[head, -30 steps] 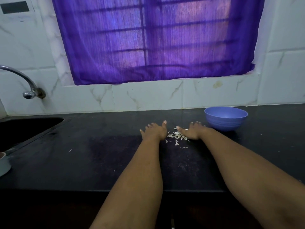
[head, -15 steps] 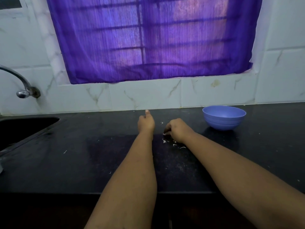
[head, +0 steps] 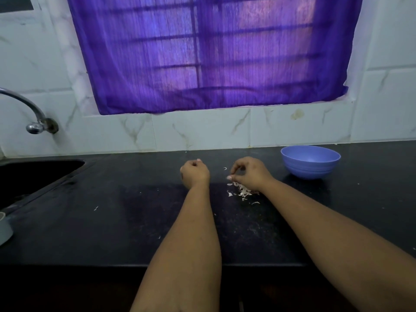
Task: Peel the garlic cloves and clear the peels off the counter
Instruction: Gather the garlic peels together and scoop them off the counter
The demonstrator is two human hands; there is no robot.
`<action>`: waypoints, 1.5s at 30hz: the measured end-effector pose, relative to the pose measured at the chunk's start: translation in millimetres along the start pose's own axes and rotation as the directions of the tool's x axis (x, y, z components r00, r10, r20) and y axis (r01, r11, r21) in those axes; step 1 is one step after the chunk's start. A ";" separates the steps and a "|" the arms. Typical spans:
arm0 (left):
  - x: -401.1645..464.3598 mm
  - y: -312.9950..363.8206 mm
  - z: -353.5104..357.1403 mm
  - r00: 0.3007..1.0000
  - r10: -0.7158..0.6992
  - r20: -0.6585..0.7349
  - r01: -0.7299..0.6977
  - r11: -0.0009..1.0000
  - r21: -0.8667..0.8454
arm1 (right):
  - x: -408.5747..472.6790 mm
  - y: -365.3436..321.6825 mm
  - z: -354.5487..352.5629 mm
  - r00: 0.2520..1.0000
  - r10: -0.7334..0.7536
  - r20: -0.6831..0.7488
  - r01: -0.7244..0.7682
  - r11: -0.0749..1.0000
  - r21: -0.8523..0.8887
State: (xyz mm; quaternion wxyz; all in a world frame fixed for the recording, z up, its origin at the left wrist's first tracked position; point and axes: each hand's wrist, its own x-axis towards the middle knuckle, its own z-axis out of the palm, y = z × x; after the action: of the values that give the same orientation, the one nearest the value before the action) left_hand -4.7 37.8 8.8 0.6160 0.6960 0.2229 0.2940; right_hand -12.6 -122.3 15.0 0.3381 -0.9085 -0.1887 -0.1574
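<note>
Fingers of right hand (head: pixel 249 173) curl over peels (head: pixel 243 190) left of bowl (head: pixel 310 162), apparently gathering them; left hand (head: pixel 194 173) is fisted, contents unclear.

Peels (head: pixel 242 190) piled on counter (head: pixel 112 221) centre; bowl (head: pixel 310 162) set to right, sink (head: pixel 33 176) at left, tap (head: pixel 31 115) behind it.

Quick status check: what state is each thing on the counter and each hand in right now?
Left hand: curled, contents hidden.
Right hand: curled over the peels, fingertips pinched.
Peels: loose pile, strays scattered on the counter.
Bowl: upright, looks empty.
Tap: no water visible.
</note>
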 end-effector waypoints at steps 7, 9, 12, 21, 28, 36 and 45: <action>10.6 -2.9 -10.3 0.990 -0.103 -0.093 0.074 0.957 -0.280 | 43.0 21.5 -11.0 0.865 0.386 0.319 -0.262 0.892 -0.368; 17.3 -5.1 -11.4 0.981 -0.182 -0.069 0.154 0.942 -0.297 | 53.6 21.8 1.3 0.820 0.413 0.396 -0.265 0.887 -0.378; 23.6 -3.6 -10.0 0.971 -0.239 0.001 0.231 0.938 -0.259 | 65.1 5.6 34.4 0.842 0.292 0.453 -0.094 0.908 -0.409; 8.8 5.0 -9.9 0.978 -0.118 0.172 0.122 0.992 -0.013 | 41.8 -21.0 27.9 0.838 -0.007 0.546 0.193 0.939 -0.284; -27.6 13.4 -11.5 0.783 -0.111 0.612 0.083 0.994 0.075 | -0.2 -31.0 5.1 0.897 -0.132 0.423 0.256 0.933 -0.253; -58.1 40.6 -33.7 0.933 -0.047 0.356 0.164 0.938 -0.306 | -56.3 -56.7 -0.9 0.922 -0.289 0.259 0.319 0.944 -0.082; -82.5 51.3 -51.9 0.948 0.095 0.305 -0.038 0.982 -0.186 | -74.6 -72.7 16.8 0.812 0.025 0.583 0.391 0.718 -0.576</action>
State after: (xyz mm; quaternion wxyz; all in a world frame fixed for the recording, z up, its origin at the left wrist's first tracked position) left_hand -102.9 12.7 52.0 0.6928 0.6831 0.0718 0.2195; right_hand -108.1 -77.7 12.4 -0.1008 -0.9480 -0.3013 0.0201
